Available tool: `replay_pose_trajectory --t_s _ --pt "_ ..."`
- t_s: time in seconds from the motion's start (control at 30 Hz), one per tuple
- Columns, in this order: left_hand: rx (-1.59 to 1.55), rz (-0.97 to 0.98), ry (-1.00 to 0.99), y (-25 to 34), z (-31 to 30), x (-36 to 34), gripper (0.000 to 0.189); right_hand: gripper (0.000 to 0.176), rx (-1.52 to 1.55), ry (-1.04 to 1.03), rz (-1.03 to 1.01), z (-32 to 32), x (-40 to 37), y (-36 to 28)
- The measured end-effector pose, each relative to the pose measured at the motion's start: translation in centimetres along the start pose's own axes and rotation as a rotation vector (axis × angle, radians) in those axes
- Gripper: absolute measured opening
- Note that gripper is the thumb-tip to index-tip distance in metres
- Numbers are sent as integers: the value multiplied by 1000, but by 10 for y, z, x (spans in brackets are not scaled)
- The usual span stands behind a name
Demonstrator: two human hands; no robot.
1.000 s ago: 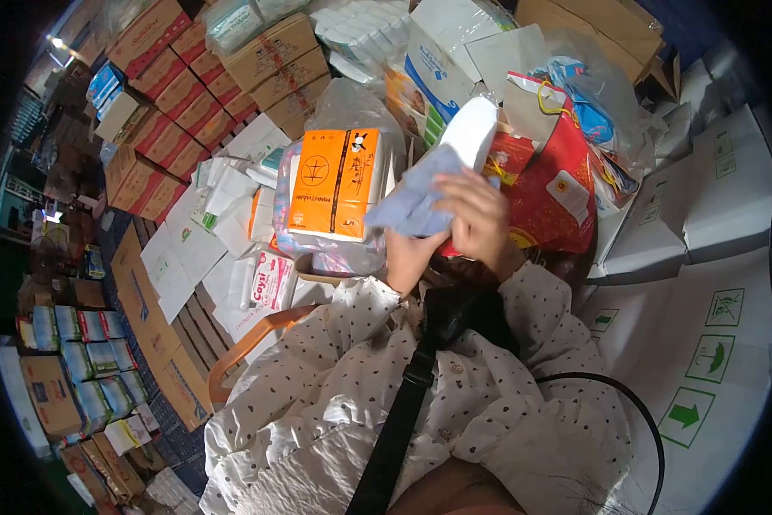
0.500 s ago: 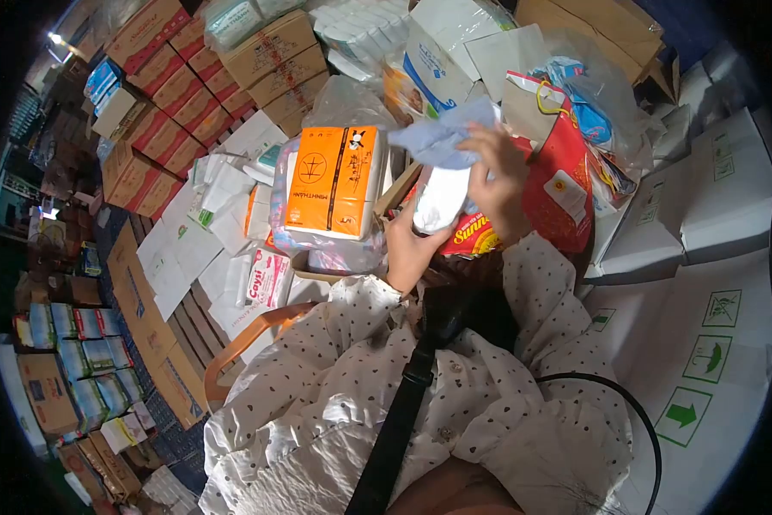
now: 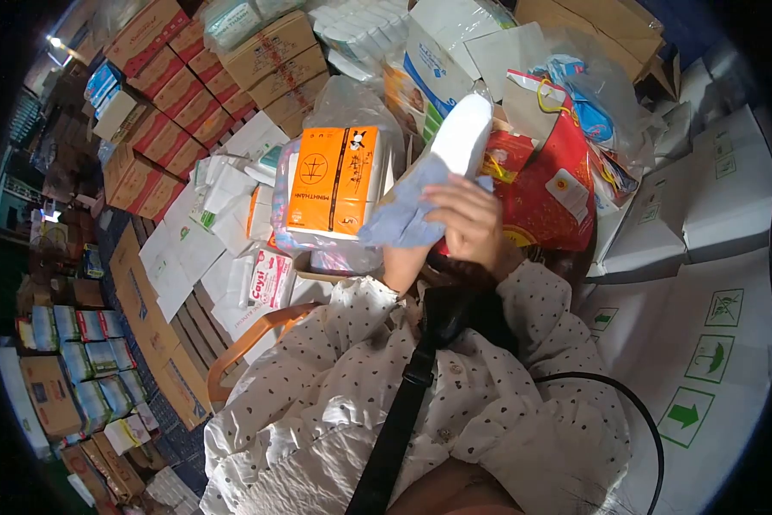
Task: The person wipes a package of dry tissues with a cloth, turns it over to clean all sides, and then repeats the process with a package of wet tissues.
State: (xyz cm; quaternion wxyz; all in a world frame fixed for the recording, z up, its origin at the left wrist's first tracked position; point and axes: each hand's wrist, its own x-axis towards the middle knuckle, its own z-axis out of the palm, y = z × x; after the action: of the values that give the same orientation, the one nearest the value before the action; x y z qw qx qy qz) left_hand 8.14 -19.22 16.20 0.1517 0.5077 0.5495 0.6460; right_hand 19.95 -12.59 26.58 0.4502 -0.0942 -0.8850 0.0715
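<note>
A smooth white oblong object (image 3: pixel 463 133), perhaps a bottle, points up and away from me, its lower end covered by a light blue cloth (image 3: pixel 407 202). My right hand (image 3: pixel 468 219) is closed on the cloth, pressing it round the object's lower part. Beneath the cloth, my left hand (image 3: pixel 403 262) grips the object's lower end; its fingers are mostly hidden. Just left of both hands lies an orange and white tissue pack (image 3: pixel 334 180). A red bag (image 3: pixel 549 184) with a yellow cord handle stands to the right.
A pink and white tissue pack (image 3: pixel 270 279) lies at left, near an orange chair arm (image 3: pixel 253 343). Stacked cartons (image 3: pixel 167 86) rise at the back left. Large white boxes (image 3: pixel 686 343) with green symbols line my right side. Wrapped white packs (image 3: pixel 360 26) sit at the back.
My right hand has brought the blue cloth down from the white object's top to its lower end, over my left hand. The object has tilted up and away, baring its upper part.
</note>
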Motion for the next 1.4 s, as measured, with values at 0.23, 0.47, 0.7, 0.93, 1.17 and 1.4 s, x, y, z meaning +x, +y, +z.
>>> replay_pose_trajectory --t_s 0.23,0.47,0.7,0.93,1.17,1.4 --pt "-102 -103 -37 32 -2 16 47 26 -309 160 65 -18 39 68" --pt "-41 -106 -42 42 -6 16 50 25 -408 345 117 -1 33 45" --pt "6 -165 -69 28 -9 9 44 21 -84 186 249 9 8 -19" --pt "-2 -3 16 1 2 -3 30 18 39 -5 31 -1 -7 -17" --pt "-11 -160 -93 43 -4 13 53 27 -242 164 96 -20 22 55" --pt "1 -125 -100 42 -6 15 59 35 -367 257 138 -21 36 62"
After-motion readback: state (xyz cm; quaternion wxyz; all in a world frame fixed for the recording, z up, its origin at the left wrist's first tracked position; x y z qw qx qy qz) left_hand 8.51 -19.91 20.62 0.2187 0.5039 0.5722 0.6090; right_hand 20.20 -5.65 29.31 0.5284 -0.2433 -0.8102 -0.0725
